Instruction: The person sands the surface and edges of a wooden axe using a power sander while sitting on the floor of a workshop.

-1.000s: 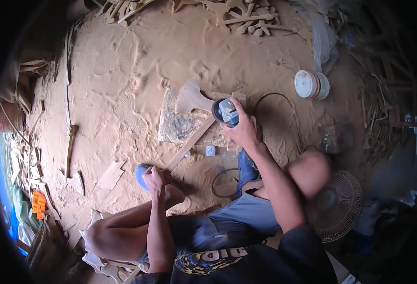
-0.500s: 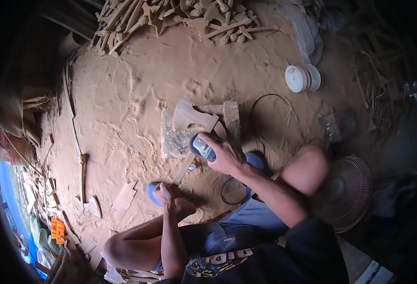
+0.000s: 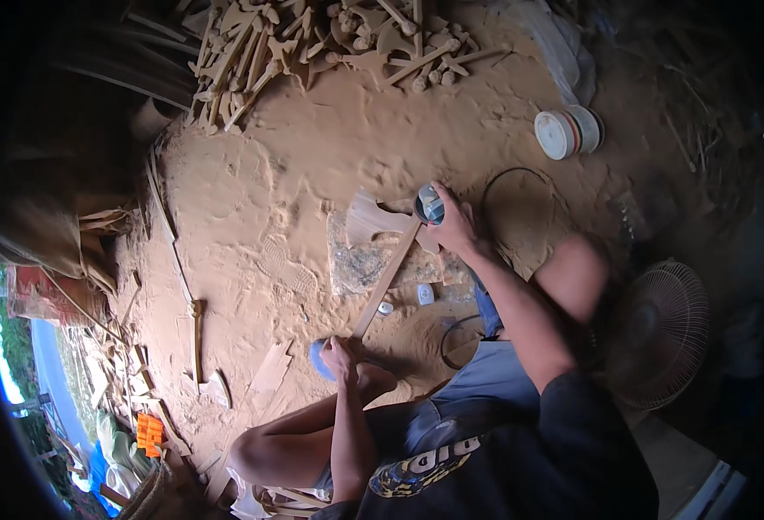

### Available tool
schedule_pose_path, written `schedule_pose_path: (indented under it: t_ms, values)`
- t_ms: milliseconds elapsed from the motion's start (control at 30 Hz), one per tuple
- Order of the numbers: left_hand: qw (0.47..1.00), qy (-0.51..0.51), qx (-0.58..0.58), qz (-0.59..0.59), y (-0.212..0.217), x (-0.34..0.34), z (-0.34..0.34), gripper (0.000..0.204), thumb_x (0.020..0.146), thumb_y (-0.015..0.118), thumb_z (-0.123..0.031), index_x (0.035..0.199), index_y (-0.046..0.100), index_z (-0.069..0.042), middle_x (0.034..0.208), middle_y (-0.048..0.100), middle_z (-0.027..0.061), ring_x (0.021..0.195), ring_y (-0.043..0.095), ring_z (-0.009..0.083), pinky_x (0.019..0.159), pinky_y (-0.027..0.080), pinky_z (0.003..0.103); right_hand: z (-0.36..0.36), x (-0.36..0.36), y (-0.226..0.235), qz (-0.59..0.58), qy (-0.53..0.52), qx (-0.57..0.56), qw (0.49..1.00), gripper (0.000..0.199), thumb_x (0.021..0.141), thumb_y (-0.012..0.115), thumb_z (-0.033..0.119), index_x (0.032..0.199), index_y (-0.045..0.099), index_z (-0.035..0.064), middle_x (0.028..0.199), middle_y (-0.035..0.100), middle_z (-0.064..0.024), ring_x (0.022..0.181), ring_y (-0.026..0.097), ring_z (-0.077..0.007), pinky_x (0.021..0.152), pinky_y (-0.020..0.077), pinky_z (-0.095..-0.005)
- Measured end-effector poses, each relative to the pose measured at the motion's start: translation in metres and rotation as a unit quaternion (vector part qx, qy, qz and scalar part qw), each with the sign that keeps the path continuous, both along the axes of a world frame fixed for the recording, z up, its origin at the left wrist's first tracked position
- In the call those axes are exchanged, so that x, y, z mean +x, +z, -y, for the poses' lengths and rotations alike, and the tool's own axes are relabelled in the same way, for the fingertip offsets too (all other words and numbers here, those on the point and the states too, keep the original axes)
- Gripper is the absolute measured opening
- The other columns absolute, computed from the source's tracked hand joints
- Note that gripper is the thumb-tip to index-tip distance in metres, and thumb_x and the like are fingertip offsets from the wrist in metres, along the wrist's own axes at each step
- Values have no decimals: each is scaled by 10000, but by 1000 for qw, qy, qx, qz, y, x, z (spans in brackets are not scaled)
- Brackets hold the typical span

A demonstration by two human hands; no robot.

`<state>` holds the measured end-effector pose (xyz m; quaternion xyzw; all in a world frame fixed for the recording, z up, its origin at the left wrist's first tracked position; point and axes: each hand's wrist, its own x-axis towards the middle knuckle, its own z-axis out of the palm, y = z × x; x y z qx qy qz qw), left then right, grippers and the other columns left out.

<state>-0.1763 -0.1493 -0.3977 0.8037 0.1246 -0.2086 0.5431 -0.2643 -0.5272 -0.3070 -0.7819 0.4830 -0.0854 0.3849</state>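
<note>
A wooden axe [image 3: 387, 277] with a pale, curved double-sided head lies slanted across a worn, paint-stained block [image 3: 356, 270] on the ground. My left hand [image 3: 339, 358] is closed round the lower end of its handle, beside my foot in a blue shoe. In my right hand [image 3: 455, 227] is a round, handheld power sander [image 3: 431, 204], its dark disc at the top end of the handle beside the axe head. Whether the disc touches the wood I cannot tell. My right fingers wrap over the tool's body.
Many carved wooden pieces [image 3: 260, 52] lie heaped at the far side. A white tub [image 3: 564, 134] rests on its side at the far right. Near my right knee stands a fan [image 3: 659, 334]. Another wooden axe [image 3: 195, 347] lies on the dusty ground at left.
My right hand has moved the sander away from me, from partway along the handle to its head end. My left hand keeps its hold. The whole view has shifted slightly.
</note>
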Motion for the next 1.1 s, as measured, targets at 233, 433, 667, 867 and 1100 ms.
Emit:
schedule_pose_path:
  t_ms: [233,433,667,867,1100]
  values:
    - [840,-382,177,342,62,-16,3,684,840,831,-227,1458,554,-126,1092,716,186,984,681,356,852,579,460,-1,-25,49,256,-64,-21,964,963,759,825,124,1580,343,-17,1355,627,-190,1163,652,-299,1018,526,-406]
    - [852,-466,8,238,94,-14,15,589,873,726,-86,1454,634,-124,1076,728,140,919,669,272,773,569,382,27,-68,112,412,-135,384,815,412,900,801,373,1183,658,110,898,711,-86,699,734,-250,602,621,-394]
    - [844,-182,-461,-205,98,-3,19,548,1009,660,-304,1425,587,44,934,669,95,580,560,101,419,444,223,19,-89,152,632,-28,455,627,524,921,753,374,1287,552,57,1097,654,-137,958,651,-269,847,577,-429]
    - [710,55,-411,-569,21,8,27,541,1055,492,-480,1138,620,39,959,688,143,596,598,137,370,420,166,7,-88,142,577,-12,430,694,527,910,762,351,1281,550,40,1119,658,-133,977,663,-276,874,587,-432]
    - [911,57,-267,-310,-6,-12,31,484,1045,419,-442,985,670,-33,820,679,124,632,635,234,577,547,337,-52,-40,104,320,78,138,934,708,771,910,228,1291,499,-20,996,667,-66,888,662,-150,853,549,-322]
